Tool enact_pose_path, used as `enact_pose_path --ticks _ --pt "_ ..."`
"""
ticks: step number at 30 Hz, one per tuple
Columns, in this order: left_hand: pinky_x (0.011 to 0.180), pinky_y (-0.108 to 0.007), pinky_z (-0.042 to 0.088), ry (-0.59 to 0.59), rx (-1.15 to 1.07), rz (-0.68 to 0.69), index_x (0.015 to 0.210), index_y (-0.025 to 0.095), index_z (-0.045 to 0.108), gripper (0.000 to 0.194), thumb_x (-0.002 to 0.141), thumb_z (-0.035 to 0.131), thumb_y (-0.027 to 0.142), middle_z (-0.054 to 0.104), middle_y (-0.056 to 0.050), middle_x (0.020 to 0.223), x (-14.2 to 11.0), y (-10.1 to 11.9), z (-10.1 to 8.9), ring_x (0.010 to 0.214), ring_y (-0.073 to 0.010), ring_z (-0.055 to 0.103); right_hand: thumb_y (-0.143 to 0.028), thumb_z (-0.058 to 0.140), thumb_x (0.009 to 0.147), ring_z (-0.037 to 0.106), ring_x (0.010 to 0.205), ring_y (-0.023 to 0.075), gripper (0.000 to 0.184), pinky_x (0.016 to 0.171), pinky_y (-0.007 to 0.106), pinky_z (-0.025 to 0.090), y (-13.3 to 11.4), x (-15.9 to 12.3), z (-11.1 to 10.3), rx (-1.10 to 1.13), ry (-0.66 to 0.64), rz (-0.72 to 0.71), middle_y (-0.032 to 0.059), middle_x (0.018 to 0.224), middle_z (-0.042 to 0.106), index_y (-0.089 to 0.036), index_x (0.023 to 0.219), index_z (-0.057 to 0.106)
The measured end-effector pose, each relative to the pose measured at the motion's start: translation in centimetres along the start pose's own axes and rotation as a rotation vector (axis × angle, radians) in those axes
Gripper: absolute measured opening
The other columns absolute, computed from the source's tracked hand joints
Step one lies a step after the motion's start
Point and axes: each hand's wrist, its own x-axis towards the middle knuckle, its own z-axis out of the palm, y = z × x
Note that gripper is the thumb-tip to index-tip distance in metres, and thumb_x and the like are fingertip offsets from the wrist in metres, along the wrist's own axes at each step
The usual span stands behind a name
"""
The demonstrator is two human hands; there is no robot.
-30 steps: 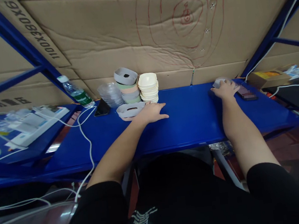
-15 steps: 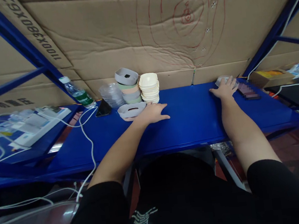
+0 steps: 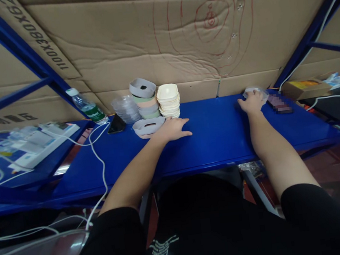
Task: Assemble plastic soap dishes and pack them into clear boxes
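Note:
My left hand (image 3: 176, 129) rests low over the blue shelf, thumb and a finger stretched apart to the right, apparently holding nothing. Just left of it lies a grey oval plastic ring (image 3: 148, 126), with a pinkish part under it. Behind stand a stack of cream square containers (image 3: 168, 99) and a pile of grey, green and peach rings (image 3: 146, 101). Over on the right, my right hand (image 3: 253, 101) has its fingers bent onto a clear plastic container (image 3: 261, 92); the grip's underside is hidden.
Clear plastic bowls (image 3: 126, 110) stand nested left of the rings, near a dark triangular object (image 3: 116, 124) and a tilted water bottle (image 3: 87, 106). A white cable (image 3: 103, 163) crosses the shelf's left side. A phone-like blurred object (image 3: 280, 104) and a cardboard box (image 3: 306, 88) sit at right.
The fingers of my right hand, spread before, have drawn in on the clear plastic container. My left hand holds the same pose. The view has shifted slightly.

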Motion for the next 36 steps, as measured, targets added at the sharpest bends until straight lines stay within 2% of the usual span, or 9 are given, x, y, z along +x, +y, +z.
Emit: enact_pose_path --ticks 6,10,18,20,23,28,31,34,36 --pt "0.124 -0.050 0.038 0.010 -0.001 0.002 0.163 0.015 0.052 0.076 0.103 0.067 0.059 0.063 -0.020 0.158 -0.1 0.1 -0.1 0.147 -0.0366 0.059 -0.051 0.062 0.093 0.017 0.166 0.0489 0.074 0.128 0.072 0.021 0.4 0.4 0.2 0.012 -0.062 -0.039 0.0267 0.176 0.034 -0.011 0.154 0.058" --pt "0.123 -0.050 0.039 0.014 -0.010 0.003 0.163 0.014 0.051 0.077 0.103 0.067 0.058 0.063 -0.020 0.158 -0.3 0.2 -0.3 0.148 -0.0369 0.059 -0.051 0.063 0.093 0.016 0.166 0.0491 0.072 0.127 0.078 0.017 0.5 0.3 0.1 0.012 -0.064 -0.056 0.0248 0.175 0.036 -0.015 0.155 0.058" --pt "0.120 -0.045 0.045 0.078 -0.024 0.047 0.160 0.014 0.057 0.073 0.102 0.067 0.057 0.067 -0.019 0.153 -0.2 0.0 -0.5 0.142 -0.0339 0.065 -0.053 0.063 0.093 0.015 0.165 0.0501 0.071 0.125 0.080 0.017 0.6 0.4 0.1 0.042 -0.061 -0.053 0.0248 0.176 0.035 -0.016 0.153 0.062" --pt "0.120 -0.043 0.046 0.155 -0.049 0.087 0.155 0.014 0.062 0.065 0.103 0.066 0.053 0.070 -0.017 0.150 -0.3 -0.1 -0.9 0.139 -0.0317 0.067 -0.055 0.063 0.093 0.014 0.166 0.0507 0.071 0.125 0.083 0.014 0.5 0.5 0.1 0.034 -0.059 -0.048 0.0226 0.178 0.033 -0.018 0.153 0.062" --pt "0.118 -0.045 0.047 0.355 -0.076 0.082 0.142 0.020 0.072 0.048 0.106 0.060 0.048 0.077 -0.013 0.140 -0.6 -0.5 -1.8 0.133 -0.0294 0.070 -0.056 0.063 0.093 0.013 0.167 0.0507 0.072 0.127 0.081 0.009 0.4 0.5 0.2 0.025 -0.054 -0.048 0.0211 0.180 0.029 -0.019 0.155 0.061" --pt "0.104 -0.044 0.054 0.762 -0.102 -0.143 0.108 0.025 0.080 0.032 0.106 0.053 0.043 0.083 -0.009 0.110 -1.8 -3.4 -3.5 0.109 -0.0266 0.075 -0.055 0.062 0.093 0.014 0.167 0.0500 0.071 0.128 0.078 0.014 -0.2 0.2 -0.2 0.053 -0.022 -0.052 0.0230 0.180 0.029 -0.017 0.153 0.062" --pt "0.094 -0.040 0.055 0.950 -0.127 -0.281 0.099 0.023 0.078 0.029 0.103 0.056 0.042 0.081 -0.007 0.094 -2.5 -5.9 -4.1 0.093 -0.0242 0.073 -0.053 0.060 0.094 0.019 0.166 0.0487 0.066 0.127 0.076 0.018 -0.6 0.0 -0.5 0.053 0.032 -0.065 0.0232 0.177 0.035 -0.018 0.150 0.063" --pt "0.087 -0.037 0.054 1.015 -0.173 -0.362 0.099 0.022 0.079 0.027 0.100 0.059 0.041 0.080 -0.005 0.091 -3.2 -7.5 -4.6 0.085 -0.0216 0.070 -0.052 0.060 0.094 0.030 0.161 0.0473 0.059 0.126 0.074 0.022 -0.6 0.3 -0.4 0.063 0.089 -0.085 0.0229 0.171 0.044 -0.020 0.144 0.067" --pt "0.083 -0.035 0.054 0.920 -0.222 -0.353 0.101 0.020 0.080 0.028 0.098 0.063 0.043 0.081 -0.006 0.093 -3.7 -7.7 -4.9 0.084 -0.0215 0.070 -0.053 0.060 0.093 0.037 0.156 0.0464 0.057 0.126 0.072 0.026 -0.5 0.6 -0.1 0.094 0.120 -0.102 0.0240 0.166 0.049 -0.019 0.138 0.070"
